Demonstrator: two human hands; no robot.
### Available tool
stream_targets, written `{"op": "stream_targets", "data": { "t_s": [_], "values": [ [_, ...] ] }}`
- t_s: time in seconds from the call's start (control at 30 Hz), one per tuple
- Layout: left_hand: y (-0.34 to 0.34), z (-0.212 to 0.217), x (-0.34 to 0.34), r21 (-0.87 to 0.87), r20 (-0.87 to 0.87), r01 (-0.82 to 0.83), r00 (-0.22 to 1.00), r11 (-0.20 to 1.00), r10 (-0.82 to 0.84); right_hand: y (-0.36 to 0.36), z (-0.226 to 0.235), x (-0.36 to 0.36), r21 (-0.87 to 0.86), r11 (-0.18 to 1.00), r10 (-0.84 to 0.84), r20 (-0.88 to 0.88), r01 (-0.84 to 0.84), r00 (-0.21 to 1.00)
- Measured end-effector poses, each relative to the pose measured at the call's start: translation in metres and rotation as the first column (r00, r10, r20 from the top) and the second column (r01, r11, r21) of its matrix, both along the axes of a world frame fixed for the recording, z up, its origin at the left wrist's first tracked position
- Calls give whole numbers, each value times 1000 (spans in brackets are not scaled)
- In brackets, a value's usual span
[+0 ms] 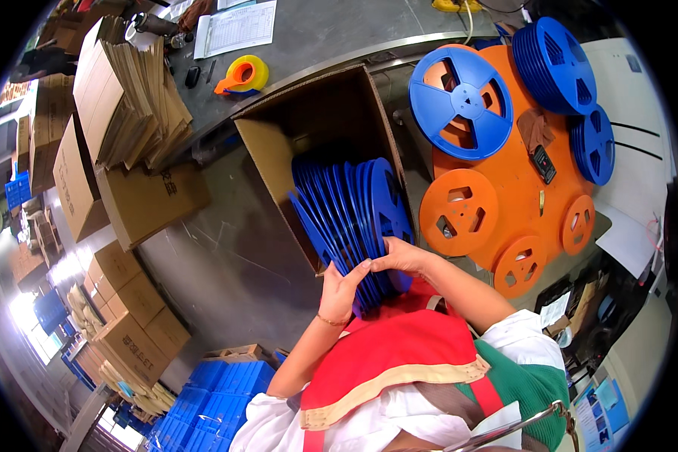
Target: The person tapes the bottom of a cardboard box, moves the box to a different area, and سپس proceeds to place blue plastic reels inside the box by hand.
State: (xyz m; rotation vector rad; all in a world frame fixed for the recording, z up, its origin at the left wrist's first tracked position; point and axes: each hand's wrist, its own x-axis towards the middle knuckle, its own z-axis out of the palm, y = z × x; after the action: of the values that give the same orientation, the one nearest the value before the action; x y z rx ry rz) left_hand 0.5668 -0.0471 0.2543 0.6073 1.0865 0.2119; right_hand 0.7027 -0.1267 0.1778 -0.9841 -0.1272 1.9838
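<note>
A row of blue plastic reels (348,207) stands on edge, packed side by side, partly inside an open cardboard box (270,151). My left hand (339,292) is closed on the near left rims of these reels, its thumb pointing toward the right hand. My right hand (403,258) grips their near right side, and the two thumbs almost meet on top of the rims. The fingers of both hands are partly hidden behind the reels. The near ends of the reels come close to my red apron (399,343).
Right of the box, an orange round-edged surface (497,177) carries blue reels (461,103), orange reels (459,211) and a black handheld device (544,164). Flattened cartons (132,98) stand at the left. A tape roll (245,74) and papers (237,30) lie on the grey table (331,26).
</note>
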Motion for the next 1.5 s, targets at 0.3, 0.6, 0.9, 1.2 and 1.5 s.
{"op": "stream_targets", "data": {
  "t_s": [0.3,0.6,0.9,1.2,1.5],
  "values": [
    [20,-51,4,-66,-44,-152,988,986,150,25,-21,33,-167,980,-100,79,112,992],
    [34,-66,-29,-25,-161,-244,958,969,237,47,-81,4,-112,931,-135,780,348,612],
    [34,-39,-45,56,-294,-129,946,990,139,66,-237,-7,-231,906,41,882,354,470],
    [59,-31,-2,131,-109,-111,986,985,125,44,-351,-43,-411,884,238,808,225,539],
    [85,-93,68,80,-54,11,998,997,-7,18,-291,-63,-205,890,-149,714,408,684]
  ]
}}
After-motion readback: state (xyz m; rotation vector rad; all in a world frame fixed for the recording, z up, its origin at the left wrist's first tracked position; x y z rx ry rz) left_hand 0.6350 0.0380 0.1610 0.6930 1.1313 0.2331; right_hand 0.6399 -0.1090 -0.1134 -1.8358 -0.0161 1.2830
